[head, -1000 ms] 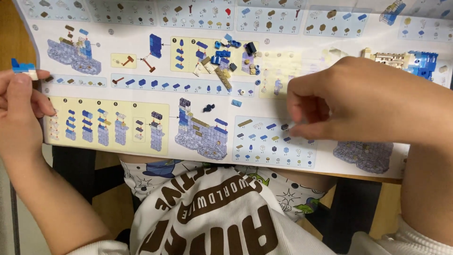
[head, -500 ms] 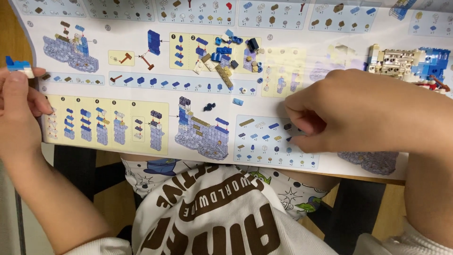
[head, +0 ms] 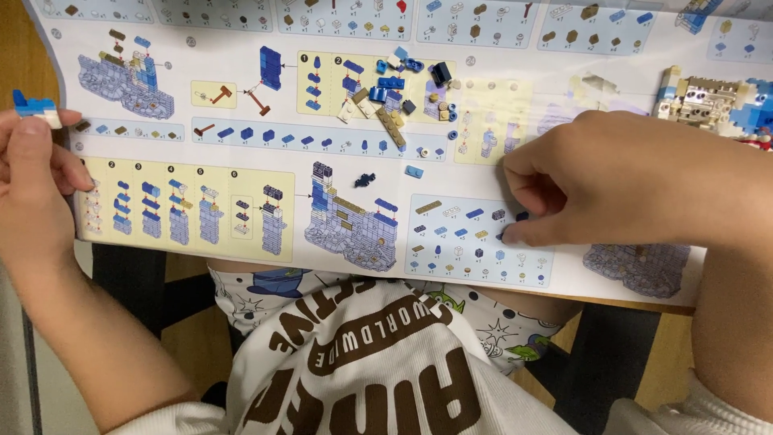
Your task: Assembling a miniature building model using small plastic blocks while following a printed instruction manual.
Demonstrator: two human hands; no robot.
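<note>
meanwhile, both hands work over a brick-building instruction sheet (head: 241,205).
left hand (head: 32,181) has its fingers clamped on a small blue and white brick piece (head: 34,109); right hand (head: 628,181) has fingertips (head: 515,235) pinched together on the sheet, loose bricks (head: 394,89) lying well beyond them.

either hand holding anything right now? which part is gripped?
Left hand pinches a small blue-and-white brick piece by its lower white end. Right hand presses fingertips on the instruction sheet; whether it holds a piece cannot be told.
</note>
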